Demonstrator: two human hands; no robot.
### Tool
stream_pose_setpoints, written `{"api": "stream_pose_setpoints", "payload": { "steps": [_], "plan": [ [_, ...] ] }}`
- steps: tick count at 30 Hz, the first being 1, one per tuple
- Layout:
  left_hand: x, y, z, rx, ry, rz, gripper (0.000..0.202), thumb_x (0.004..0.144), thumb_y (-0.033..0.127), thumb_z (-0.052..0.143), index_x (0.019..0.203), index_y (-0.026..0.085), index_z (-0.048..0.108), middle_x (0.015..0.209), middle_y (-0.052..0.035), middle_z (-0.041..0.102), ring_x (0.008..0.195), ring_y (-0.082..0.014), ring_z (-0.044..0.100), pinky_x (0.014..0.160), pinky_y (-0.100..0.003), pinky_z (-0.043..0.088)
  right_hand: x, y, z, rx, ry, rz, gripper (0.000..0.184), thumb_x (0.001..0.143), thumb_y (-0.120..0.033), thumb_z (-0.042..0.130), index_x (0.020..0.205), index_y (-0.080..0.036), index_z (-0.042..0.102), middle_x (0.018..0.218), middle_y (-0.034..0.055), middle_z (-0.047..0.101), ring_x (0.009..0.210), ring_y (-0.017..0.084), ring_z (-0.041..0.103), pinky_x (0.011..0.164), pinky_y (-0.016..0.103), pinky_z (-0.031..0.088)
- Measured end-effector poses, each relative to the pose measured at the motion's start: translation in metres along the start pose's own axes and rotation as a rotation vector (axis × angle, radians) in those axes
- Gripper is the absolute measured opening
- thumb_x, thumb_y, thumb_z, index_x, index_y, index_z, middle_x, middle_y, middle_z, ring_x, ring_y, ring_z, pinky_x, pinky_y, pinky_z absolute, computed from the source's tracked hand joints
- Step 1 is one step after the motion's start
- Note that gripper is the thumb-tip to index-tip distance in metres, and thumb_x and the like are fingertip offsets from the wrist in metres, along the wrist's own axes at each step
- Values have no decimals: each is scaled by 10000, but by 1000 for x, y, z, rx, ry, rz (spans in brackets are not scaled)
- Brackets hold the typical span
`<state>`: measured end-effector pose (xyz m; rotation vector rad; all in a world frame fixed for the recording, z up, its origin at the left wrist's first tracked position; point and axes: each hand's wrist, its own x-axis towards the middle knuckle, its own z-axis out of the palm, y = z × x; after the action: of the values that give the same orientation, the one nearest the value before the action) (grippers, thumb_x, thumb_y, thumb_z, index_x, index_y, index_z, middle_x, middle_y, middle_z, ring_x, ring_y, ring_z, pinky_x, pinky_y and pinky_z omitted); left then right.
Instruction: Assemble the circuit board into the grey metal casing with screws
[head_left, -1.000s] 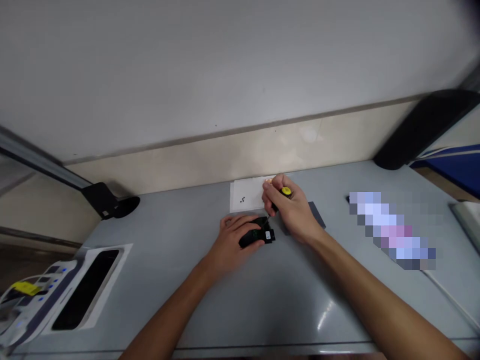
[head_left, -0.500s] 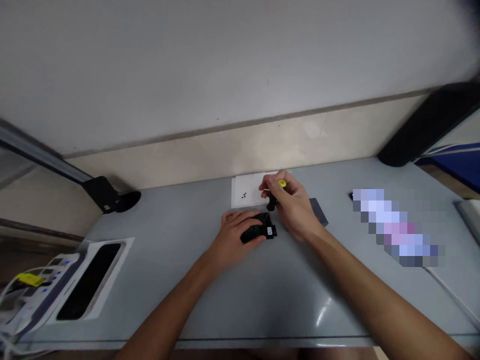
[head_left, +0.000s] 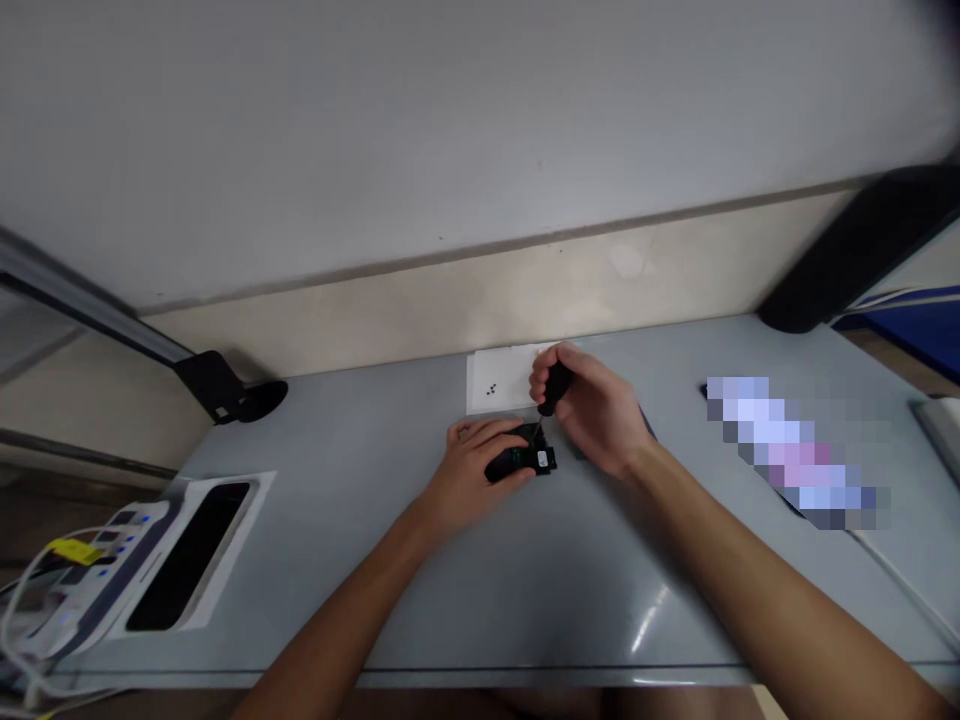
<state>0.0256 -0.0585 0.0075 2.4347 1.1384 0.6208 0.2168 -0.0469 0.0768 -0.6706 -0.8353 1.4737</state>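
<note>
My left hand (head_left: 474,472) is wrapped around a small black electronic device (head_left: 507,463) lying on the grey table. Green spots and a white label show on the device; its exact kind is unclear. My right hand (head_left: 600,408) grips a screwdriver (head_left: 556,388) by its black handle, tilted, with the thin shaft pointing down at the device's upper right part. Whether the tip sits in a screw is too small to tell. Behind the hands, several tiny dark pieces (head_left: 491,389) lie on white paper (head_left: 514,370).
At the left, a dark-screened phone (head_left: 191,555) lies on a white sheet beside a power strip (head_left: 124,570) with cables. A phone-like object with a blurred screen (head_left: 787,455) and a white cable is at the right. Black supports (head_left: 817,270) stand at both ends near the wall.
My right hand has turned and closed more fully around the screwdriver handle, so its yellow end is now hidden. My left hand still holds the device in place. The view has shifted slightly.
</note>
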Motion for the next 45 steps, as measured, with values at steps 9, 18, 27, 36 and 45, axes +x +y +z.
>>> {"api": "stream_pose_setpoints", "payload": {
  "steps": [9,18,27,36,45],
  "plan": [
    [0,0,-2,-16,-9,-1,140,966,329,712,1096,279,712,1391,-37,694,1300,-264,618,1151,-511,360,2,4,-2,-119,44,-29,572,743,-559,867,693,-250,388,542,-94,369,490,91,346,501,263,312],
    [1,-2,0,-22,-10,-5,179,950,328,735,1122,281,735,1417,-40,683,1311,-276,616,1144,-515,364,4,0,-7,-21,-67,16,243,867,-466,704,870,-223,698,743,0,550,680,145,520,662,299,449],
    [1,-2,-1,-31,19,6,125,938,326,738,1047,267,727,1367,-47,709,1287,-269,630,1140,-502,379,2,0,-7,-66,-35,9,509,731,-560,873,724,-239,478,705,-46,527,657,121,527,659,278,433],
    [1,-3,0,-28,17,20,179,927,316,764,1095,274,719,1375,-39,707,1278,-265,633,1130,-499,378,1,-2,-7,-82,-118,64,321,872,-544,688,912,-226,722,802,6,575,738,154,552,726,318,469],
    [1,-1,0,-14,6,14,138,951,368,736,1053,275,735,1328,-35,725,1287,-267,619,1125,-495,384,-5,3,-1,-136,-107,45,377,769,-438,861,819,-259,533,884,-17,667,861,166,621,840,344,464]
  ]
}}
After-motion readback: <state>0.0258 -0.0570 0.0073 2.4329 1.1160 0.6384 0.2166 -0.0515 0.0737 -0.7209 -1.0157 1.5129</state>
